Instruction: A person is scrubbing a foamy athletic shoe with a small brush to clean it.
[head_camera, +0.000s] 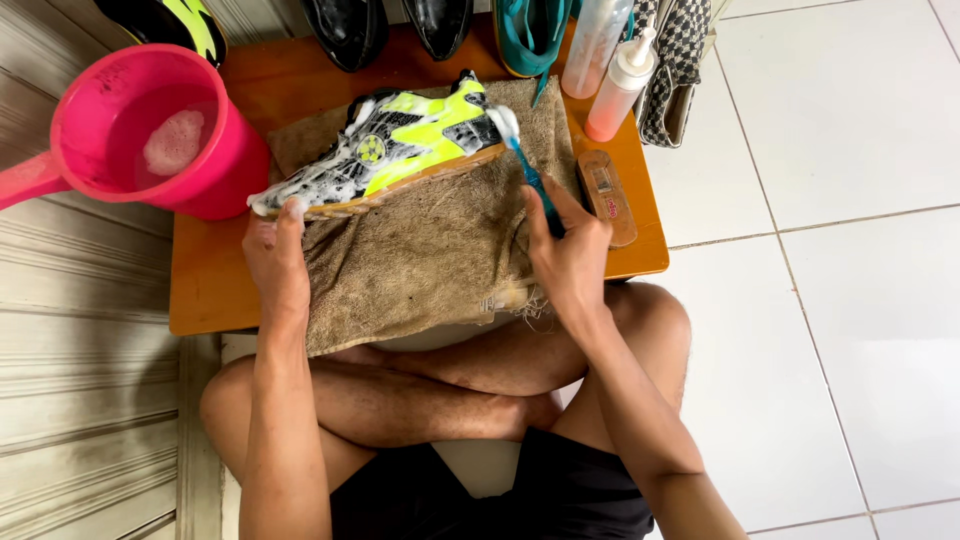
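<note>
Pink scoop (215, 170) of suds, wooden brush (606, 196), two squeeze bottles (622, 85), black shoes (350, 28).

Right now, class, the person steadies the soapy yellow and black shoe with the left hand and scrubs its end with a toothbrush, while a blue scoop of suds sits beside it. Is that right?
Not quite. The head view shows the scoop is pink, not blue. The rest holds: the left hand steadies the soapy shoe, and the right hand works the toothbrush at its end.

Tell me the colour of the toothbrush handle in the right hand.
Teal-blue; the toothbrush, held by the right hand, shows in the head view.
</note>
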